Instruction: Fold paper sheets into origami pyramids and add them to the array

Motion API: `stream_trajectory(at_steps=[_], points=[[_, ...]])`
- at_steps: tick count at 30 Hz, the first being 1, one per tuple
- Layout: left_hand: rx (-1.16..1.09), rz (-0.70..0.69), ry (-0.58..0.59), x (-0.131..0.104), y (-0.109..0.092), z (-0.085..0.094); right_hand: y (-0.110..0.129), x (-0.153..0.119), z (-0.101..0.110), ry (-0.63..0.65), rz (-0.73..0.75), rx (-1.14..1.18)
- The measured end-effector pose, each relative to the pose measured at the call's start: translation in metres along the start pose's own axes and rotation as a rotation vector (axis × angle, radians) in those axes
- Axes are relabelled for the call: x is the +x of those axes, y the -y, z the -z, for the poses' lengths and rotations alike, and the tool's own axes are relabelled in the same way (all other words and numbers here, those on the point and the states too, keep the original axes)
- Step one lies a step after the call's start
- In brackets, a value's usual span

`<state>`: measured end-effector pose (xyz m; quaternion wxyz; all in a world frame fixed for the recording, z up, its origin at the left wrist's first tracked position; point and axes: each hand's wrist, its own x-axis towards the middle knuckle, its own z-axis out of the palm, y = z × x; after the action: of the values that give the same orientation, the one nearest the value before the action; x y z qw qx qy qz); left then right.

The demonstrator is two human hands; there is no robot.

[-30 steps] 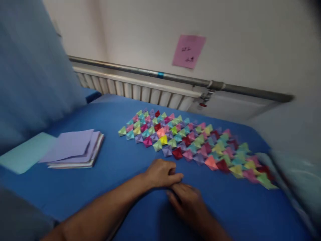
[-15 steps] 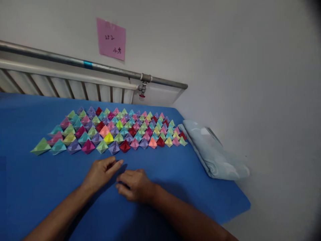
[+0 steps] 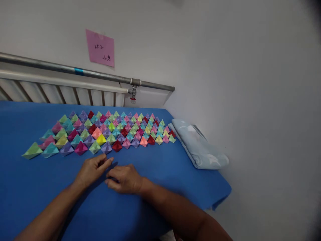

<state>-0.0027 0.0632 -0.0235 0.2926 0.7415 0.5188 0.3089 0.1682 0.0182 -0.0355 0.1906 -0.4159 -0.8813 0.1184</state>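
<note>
Many small folded paper boats (image 3: pixel 81 147) in several colours stand in slanting rows across the blue cloth-covered surface (image 3: pixel 160 174). My left hand (image 3: pixel 92 168) hovers low, just in front of the nearest row, close to a purple boat (image 3: pixel 106 147). Its fingers are loosely bent and the thumb stands apart from them. To its right, slightly nearer to me, is my right hand (image 3: pixel 124 179), palm down with curled fingers and a gap at the thumb. I see nothing held in either hand, and they do not touch each other.
A folded light-blue patterned cloth (image 3: pixel 198 144) lies at the right edge by the wall. Behind the surface run a metal pipe (image 3: pixel 100 74) with a valve (image 3: pixel 133 94) and a white radiator (image 3: pixel 82 95). A pink note (image 3: pixel 100 48) is stuck to the wall.
The whole view has shifted, so the boats, pipe and note appear further left. Both hands keep nearly the same pose and place beside the boats; the boats' arrangement looks the same.
</note>
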Motion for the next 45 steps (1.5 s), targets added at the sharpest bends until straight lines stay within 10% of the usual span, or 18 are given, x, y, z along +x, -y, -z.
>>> stream_trajectory(at_steps=[9, 17, 26, 35, 45], points=[[0.053, -0.105, -0.025, -0.020, -0.010, 0.004, 0.004, 0.000, 0.002, 0.061, 0.029, -0.206], [0.259, -0.209, -0.297, -0.091, -0.015, 0.022, 0.004, -0.012, 0.003, -0.097, 0.152, -0.094], [0.662, 0.137, -0.908, -0.156, 0.059, 0.129, -0.003, -0.005, -0.003, -0.160, 0.182, -0.110], [0.856, 0.392, -0.710, -0.165, 0.104, 0.178, -0.002, -0.004, -0.003, -0.190, 0.174, -0.131], [0.437, 0.433, -0.978, -0.168, 0.101, 0.190, 0.003, -0.002, 0.002, -0.221, 0.237, -0.186]])
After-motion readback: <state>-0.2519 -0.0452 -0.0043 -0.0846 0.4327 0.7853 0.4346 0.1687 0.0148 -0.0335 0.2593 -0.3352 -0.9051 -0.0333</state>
